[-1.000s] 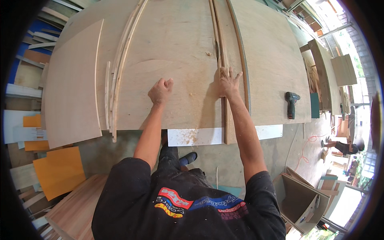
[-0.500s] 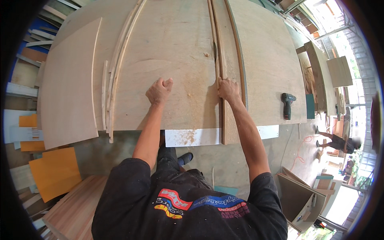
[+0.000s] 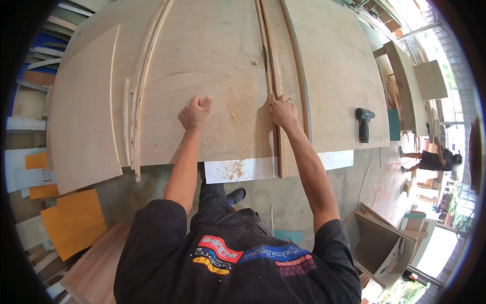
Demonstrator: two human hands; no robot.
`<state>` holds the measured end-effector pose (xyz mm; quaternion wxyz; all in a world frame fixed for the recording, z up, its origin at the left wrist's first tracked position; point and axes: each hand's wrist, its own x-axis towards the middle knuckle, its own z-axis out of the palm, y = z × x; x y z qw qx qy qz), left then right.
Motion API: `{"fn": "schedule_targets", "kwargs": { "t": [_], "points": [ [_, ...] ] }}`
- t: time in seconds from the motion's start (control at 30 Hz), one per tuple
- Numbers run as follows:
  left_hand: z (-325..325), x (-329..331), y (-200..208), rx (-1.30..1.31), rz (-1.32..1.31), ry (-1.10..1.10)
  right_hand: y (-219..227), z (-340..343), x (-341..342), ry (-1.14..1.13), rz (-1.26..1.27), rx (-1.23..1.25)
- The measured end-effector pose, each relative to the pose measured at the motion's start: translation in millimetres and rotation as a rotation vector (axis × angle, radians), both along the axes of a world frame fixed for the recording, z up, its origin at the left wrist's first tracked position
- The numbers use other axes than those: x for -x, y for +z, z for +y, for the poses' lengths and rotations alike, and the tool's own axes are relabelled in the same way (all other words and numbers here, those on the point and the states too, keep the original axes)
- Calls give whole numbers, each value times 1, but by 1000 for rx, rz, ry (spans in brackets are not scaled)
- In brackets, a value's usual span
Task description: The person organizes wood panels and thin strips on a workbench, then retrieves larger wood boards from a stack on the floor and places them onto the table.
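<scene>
My left hand is closed in a fist over the large plywood sheet. What it holds, if anything, is hidden. My right hand is closed on the left edge of a long wooden strip, which runs away from me across the sheet. Beneath my right wrist lies a wider wooden board, its near end jutting past the sheet's edge. Sawdust and shavings are scattered between my hands.
A cordless drill lies on the right side of the sheet. Thin wooden strips and a loose plywood panel lie on the left. White board sticks out at the near edge. A person is far right, beyond a cabinet carcass.
My left hand has shifted slightly left and away from me. My right hand stays closed on the strip, a little farther left in view. The whole scene has shifted slightly.
</scene>
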<state>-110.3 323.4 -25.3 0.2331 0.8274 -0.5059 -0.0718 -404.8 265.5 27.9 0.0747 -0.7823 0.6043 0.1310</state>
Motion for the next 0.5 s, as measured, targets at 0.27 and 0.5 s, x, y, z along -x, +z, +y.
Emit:
{"fn": "schedule_targets", "kwargs": {
  "t": [0.27, 0.5],
  "points": [
    [-2, -3, -5, -19, -2, -20, 3, -18, -5, -41, 3, -51],
    [-2, -2, -3, -60, 11, -21, -1, -31, -6, -45, -5, -19]
  ]
}}
